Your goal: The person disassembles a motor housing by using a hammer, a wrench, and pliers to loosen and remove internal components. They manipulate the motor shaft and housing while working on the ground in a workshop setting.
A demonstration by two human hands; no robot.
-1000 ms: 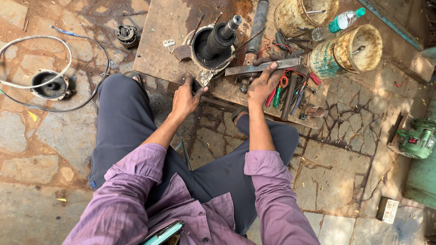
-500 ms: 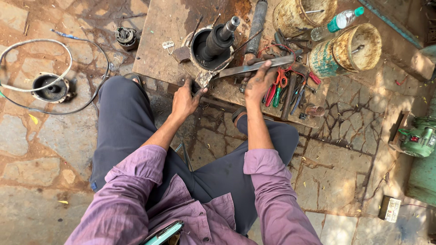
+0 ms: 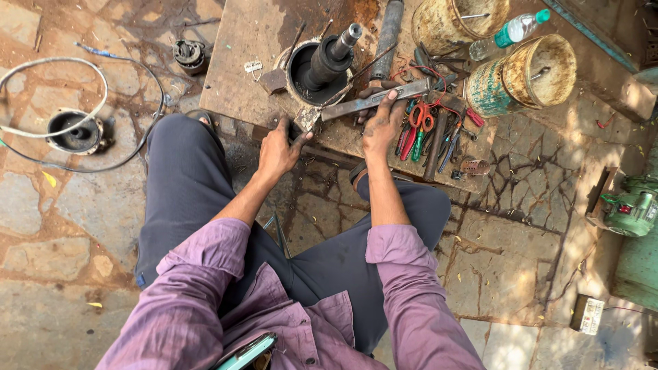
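Two hands are seen at the near edge of a low wooden board (image 3: 240, 41) in the upper middle of the frame. Little has changed over the last second. The right hand (image 3: 380, 122) has been drawn slightly leftward along the flat metal bar (image 3: 373, 101). The bar's left end has been brought closer to the rim of the round motor housing (image 3: 296, 82), from which a dark rotor shaft (image 3: 329, 58) stands up. The bar is grasped with the fingers curled over it near its middle. The left hand (image 3: 277, 147) has scarcely moved. It is clenched around a small dark tool or part at the board's edge, just left of the bar's end, and what that thing is cannot be told. The work is therefore judged to be held at the housing rim, with only the bar's position adjusted.

The board is crowded. Red-handled pliers (image 3: 418, 123) and other hand tools are heaped just right of the right hand. Two rusted tins (image 3: 531, 72) and a plastic bottle (image 3: 510, 31) are set towards the upper right.

Cracked stone paving (image 3: 62, 226) surrounds the board. A loop of grey cable (image 3: 55, 68) and a round motor end cover (image 3: 75, 130) lie at the upper left. A green machine (image 3: 630, 209) is cut off by the right edge. The person is seated, in dark trousers and a purple shirt.
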